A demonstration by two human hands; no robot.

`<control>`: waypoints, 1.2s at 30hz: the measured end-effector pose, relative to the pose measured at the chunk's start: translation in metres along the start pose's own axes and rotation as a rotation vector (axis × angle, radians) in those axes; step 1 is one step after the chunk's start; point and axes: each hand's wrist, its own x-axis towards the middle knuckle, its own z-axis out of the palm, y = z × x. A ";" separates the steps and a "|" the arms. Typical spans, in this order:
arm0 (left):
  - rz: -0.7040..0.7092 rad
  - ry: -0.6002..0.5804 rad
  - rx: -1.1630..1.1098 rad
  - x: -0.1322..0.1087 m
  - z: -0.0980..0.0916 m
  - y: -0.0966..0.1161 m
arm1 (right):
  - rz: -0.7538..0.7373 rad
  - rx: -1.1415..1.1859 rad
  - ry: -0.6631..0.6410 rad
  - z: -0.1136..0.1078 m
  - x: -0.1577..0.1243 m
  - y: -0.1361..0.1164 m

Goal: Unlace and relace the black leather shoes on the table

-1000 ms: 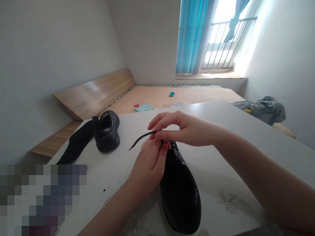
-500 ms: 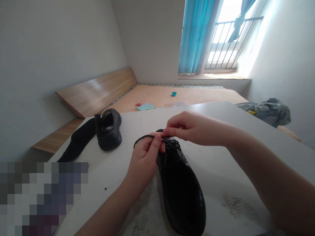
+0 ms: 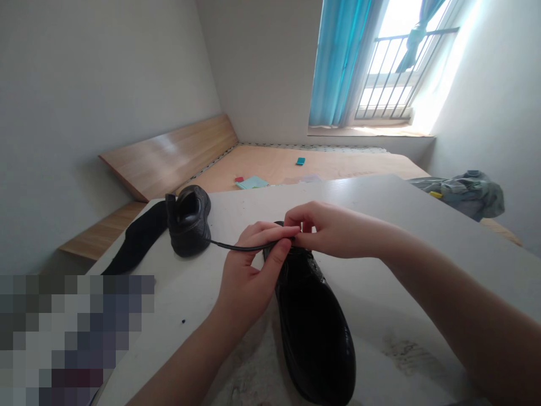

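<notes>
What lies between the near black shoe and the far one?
Head view: the left hand, pinching a black lace whose free end points at the far shoe; otherwise bare white table.

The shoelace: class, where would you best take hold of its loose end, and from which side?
I'd grip the lace just left of the left hand, coming from the left: that stretch sticks out straight and free, while the right hand crowds it over the shoe.

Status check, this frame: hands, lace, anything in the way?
Left hand pinching black lace. Right hand pinched shut at shoe top. Second shoe beyond, apart.
</notes>
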 end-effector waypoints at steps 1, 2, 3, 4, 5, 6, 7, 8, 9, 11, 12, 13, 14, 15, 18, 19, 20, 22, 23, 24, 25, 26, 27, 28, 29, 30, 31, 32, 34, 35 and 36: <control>0.019 -0.001 0.022 0.000 -0.001 0.000 | 0.010 0.031 -0.022 0.001 0.002 0.001; 0.028 -0.005 0.049 0.000 -0.001 0.001 | 0.025 0.070 -0.036 0.002 0.003 0.003; 0.030 -0.011 0.080 0.000 -0.002 0.000 | 0.030 0.122 -0.043 0.002 0.005 0.003; 0.029 -0.016 0.114 -0.001 -0.002 0.000 | 0.023 0.190 -0.046 0.002 0.006 0.004; 0.024 -0.017 0.147 -0.002 -0.002 -0.001 | 0.003 0.271 -0.054 0.001 0.007 0.005; 0.021 -0.012 0.173 -0.002 -0.003 -0.001 | -0.019 0.358 -0.070 0.000 0.008 0.005; 0.021 0.002 0.194 -0.003 -0.003 -0.002 | -0.038 0.446 -0.099 -0.001 0.008 0.006; 0.022 0.021 0.213 -0.004 -0.003 -0.003 | -0.045 0.528 -0.133 -0.002 0.007 0.006; 0.026 0.041 0.234 -0.004 -0.003 -0.004 | -0.044 0.601 -0.162 -0.003 0.007 0.008; 0.041 0.073 0.282 -0.005 -0.004 -0.005 | -0.036 0.736 -0.185 -0.002 0.005 0.012; 0.054 0.081 0.312 -0.005 -0.003 -0.005 | -0.022 0.810 -0.172 0.001 0.004 0.015; 0.069 0.080 0.344 -0.005 -0.003 -0.005 | -0.001 0.894 -0.149 0.004 0.003 0.019; 0.086 0.078 0.376 -0.005 -0.003 -0.004 | 0.022 0.985 -0.119 0.007 0.002 0.022; 0.104 0.073 0.407 -0.005 -0.003 -0.004 | 0.039 1.076 -0.087 0.011 0.001 0.027; 0.142 0.039 0.516 -0.003 -0.005 0.000 | 0.018 1.305 0.009 0.017 -0.007 0.039; 0.151 0.027 0.567 -0.001 -0.006 0.001 | -0.007 1.353 0.022 0.017 -0.010 0.042; 0.157 0.020 0.628 0.000 -0.008 0.002 | -0.030 1.375 0.015 0.017 -0.013 0.046; 0.147 0.030 0.748 0.005 -0.015 0.005 | -0.057 1.336 -0.046 0.013 -0.019 0.051; 0.117 0.040 0.795 0.008 -0.019 0.006 | -0.062 1.279 -0.076 0.011 -0.021 0.053; 0.057 0.028 0.832 0.011 -0.025 0.006 | -0.059 1.199 -0.083 0.008 -0.023 0.055; -0.029 -0.020 0.865 0.013 -0.032 0.006 | -0.046 1.098 -0.075 0.006 -0.024 0.056; -0.133 -0.108 0.895 0.015 -0.039 0.005 | -0.024 0.986 -0.068 0.003 -0.026 0.058; -0.249 -0.244 0.924 0.016 -0.047 0.003 | 0.003 0.872 -0.076 0.001 -0.026 0.059; -0.343 -0.399 0.952 0.017 -0.055 0.000 | 0.030 0.774 -0.096 -0.001 -0.026 0.061; -0.407 -0.512 0.969 0.018 -0.062 -0.004 | 0.054 0.706 -0.120 -0.002 -0.026 0.062; -0.462 -0.588 0.991 0.017 -0.068 -0.007 | 0.075 0.667 -0.137 -0.002 -0.026 0.063; -0.488 -0.626 1.011 0.017 -0.072 -0.010 | 0.097 0.643 -0.131 -0.002 -0.025 0.063; -0.492 -0.623 1.024 0.017 -0.074 -0.013 | 0.125 0.609 -0.086 0.000 -0.024 0.064; -0.420 -0.537 1.041 0.017 -0.072 -0.014 | 0.210 0.424 0.097 0.004 -0.022 0.066; -0.354 -0.475 1.037 0.017 -0.069 -0.013 | 0.244 0.284 0.204 0.007 -0.021 0.067; -0.283 -0.417 1.020 0.017 -0.064 -0.011 | 0.249 0.142 0.300 0.008 -0.021 0.068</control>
